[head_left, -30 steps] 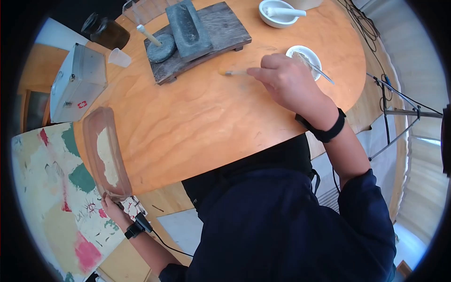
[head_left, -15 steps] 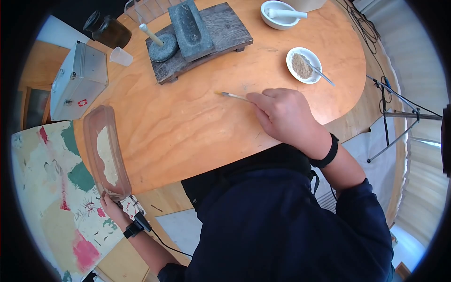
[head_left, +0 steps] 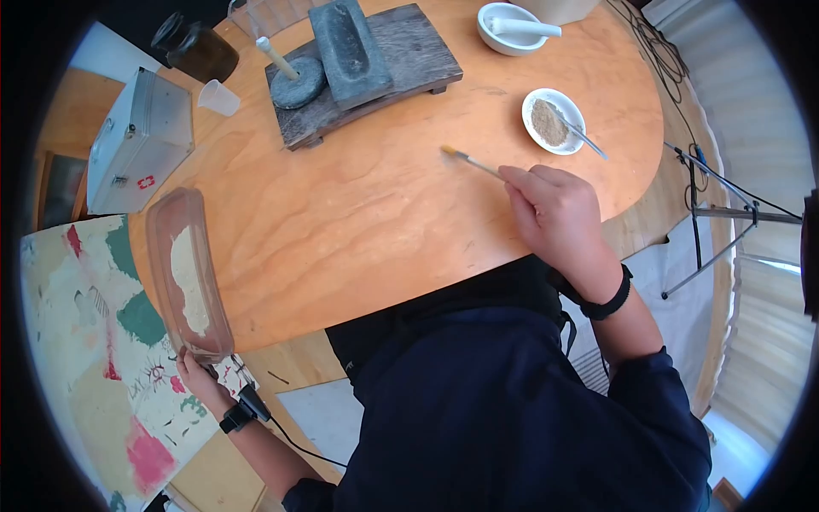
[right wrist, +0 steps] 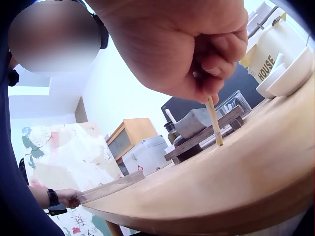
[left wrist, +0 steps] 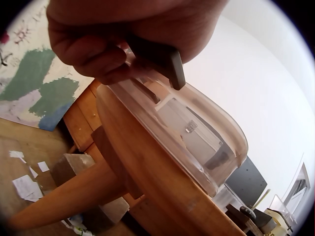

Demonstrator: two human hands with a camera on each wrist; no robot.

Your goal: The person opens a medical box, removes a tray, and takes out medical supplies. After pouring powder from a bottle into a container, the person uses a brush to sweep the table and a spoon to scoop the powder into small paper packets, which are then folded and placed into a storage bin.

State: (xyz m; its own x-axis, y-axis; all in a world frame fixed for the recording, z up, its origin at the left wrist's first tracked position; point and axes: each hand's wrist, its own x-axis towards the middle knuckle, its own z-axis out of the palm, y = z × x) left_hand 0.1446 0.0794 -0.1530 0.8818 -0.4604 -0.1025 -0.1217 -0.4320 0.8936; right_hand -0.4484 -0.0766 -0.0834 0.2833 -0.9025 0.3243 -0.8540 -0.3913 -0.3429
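Note:
My right hand point(head_left: 556, 213) pinches a thin paintbrush point(head_left: 478, 162) near the front of the wooden table. Its yellowish bristle tip points left and away, down at the tabletop, and in the right wrist view the brush point(right wrist: 213, 120) slants down from the fingertips. At the table's left edge, my left hand point(head_left: 203, 381) grips the near end of a long translucent plastic box point(head_left: 220, 294) with pale powder along its bottom. In the left wrist view, fingers curl at the box's end, and a dark flat bar point(left wrist: 160, 61) shows under the palm.
Right of the brush stands a white bowl point(head_left: 529, 128) of brownish powder with a spoon. Behind are a mortar point(head_left: 503, 43) with pestle and a grinding stone point(head_left: 350, 55) on a dark wooden stand point(head_left: 418, 51). A silver case point(head_left: 149, 141), plastic cup point(head_left: 219, 98) and dark jar point(head_left: 200, 55) stand left.
My right hand has come toward me from beside the powder bowl, then shifted right, carrying the brush; its tip has swept right across the table. The left hand still holds the box.

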